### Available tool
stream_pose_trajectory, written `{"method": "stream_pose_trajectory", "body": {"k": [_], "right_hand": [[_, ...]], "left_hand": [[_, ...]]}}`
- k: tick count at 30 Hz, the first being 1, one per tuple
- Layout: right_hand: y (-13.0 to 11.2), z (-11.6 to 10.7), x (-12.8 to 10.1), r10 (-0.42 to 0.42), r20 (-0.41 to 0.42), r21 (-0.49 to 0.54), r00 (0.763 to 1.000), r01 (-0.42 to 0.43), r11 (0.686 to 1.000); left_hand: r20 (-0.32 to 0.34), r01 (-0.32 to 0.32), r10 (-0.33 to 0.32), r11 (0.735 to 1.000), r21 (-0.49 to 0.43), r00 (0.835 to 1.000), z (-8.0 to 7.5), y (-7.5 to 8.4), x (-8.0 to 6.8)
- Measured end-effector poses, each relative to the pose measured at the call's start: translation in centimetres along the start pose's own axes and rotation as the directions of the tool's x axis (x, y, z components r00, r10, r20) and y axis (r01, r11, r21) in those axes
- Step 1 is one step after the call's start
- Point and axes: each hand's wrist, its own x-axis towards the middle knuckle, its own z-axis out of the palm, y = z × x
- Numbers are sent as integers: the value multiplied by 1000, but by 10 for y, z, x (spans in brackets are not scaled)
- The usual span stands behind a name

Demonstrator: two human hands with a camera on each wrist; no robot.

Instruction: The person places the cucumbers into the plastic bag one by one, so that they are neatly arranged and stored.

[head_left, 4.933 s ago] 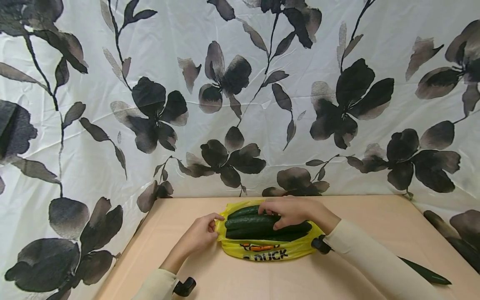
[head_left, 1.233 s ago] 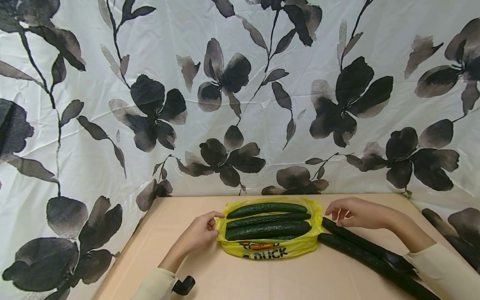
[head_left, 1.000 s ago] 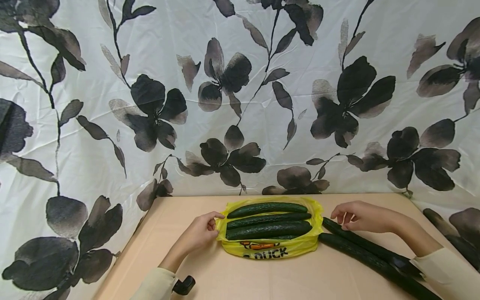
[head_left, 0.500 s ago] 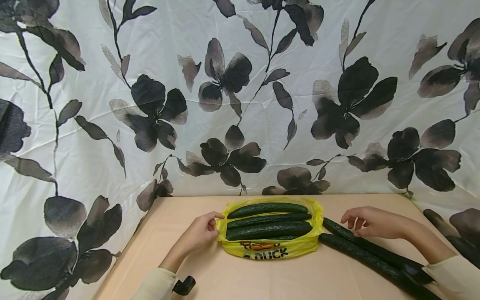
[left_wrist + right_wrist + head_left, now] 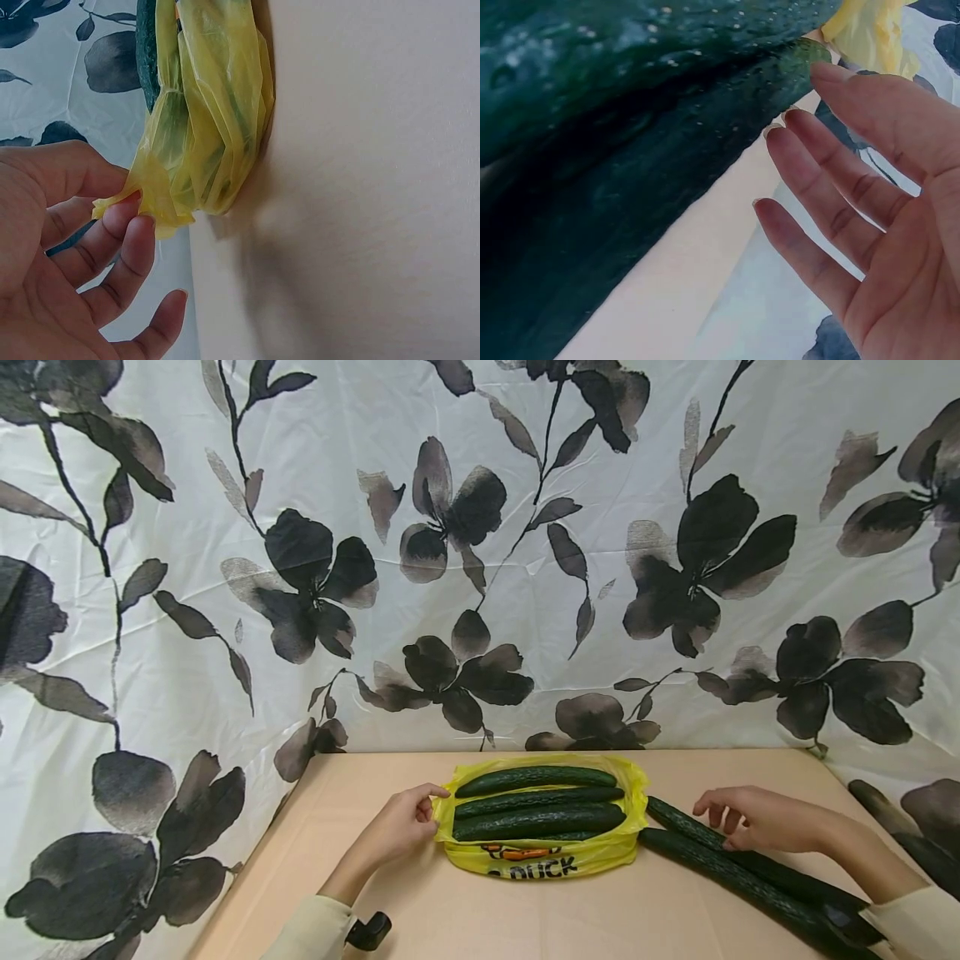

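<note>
A crinkled yellow plastic bag with dark lettering lies low in the middle of the frame, its mouth spread open upward. Four dark green cucumbers rest side by side in it, running left to right. Lower right of the frame, two loose cucumbers lie slanted on the counter, long, bumpy-skinned and parallel, their near ends just beside the bag.

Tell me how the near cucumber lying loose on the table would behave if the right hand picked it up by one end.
The near cucumber is long, straight and looks stiff, so it would probably not droop. Lifted by an end, its length might make the far end feel heavy. Its round body lies on the flat table, so a push from the right hand could roll it.
</note>
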Motion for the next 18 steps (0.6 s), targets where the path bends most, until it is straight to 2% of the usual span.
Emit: {"method": "stream_pose_trajectory", "body": {"k": [18], "right_hand": [[13, 10, -4, 9, -3, -15, 1000, -9, 1000]], "left_hand": [[-8, -7, 7, 1000, 17, 1000, 1, -1, 0]]}}
